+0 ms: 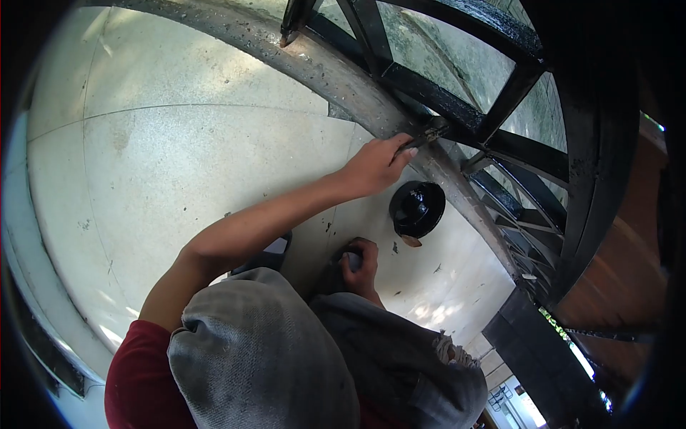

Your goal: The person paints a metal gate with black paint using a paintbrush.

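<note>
My left hand (379,166) is stretched forward, closed around the handle of a paintbrush (431,134). The brush's dark bristles are right at the lower bar of a black metal railing (457,107), whose surface has a wet-looking shine. Just below that hand a round black bowl (416,209) holds glossy black liquid like paint. Closer to my body, my right hand (363,270) curls its thumb and fingers around the dark rounded toe of a shoe (334,275); its wrist disappears behind my knee.
A small brown leaf-like scrap (411,242) lies against the bowl. Pale floor tiles (164,164) carry dark specks and run up to a rough concrete curb (336,79) under the railing. My bent knees in grey denim (261,350) fill the lower middle. A dark panel (543,350) stands at lower right.
</note>
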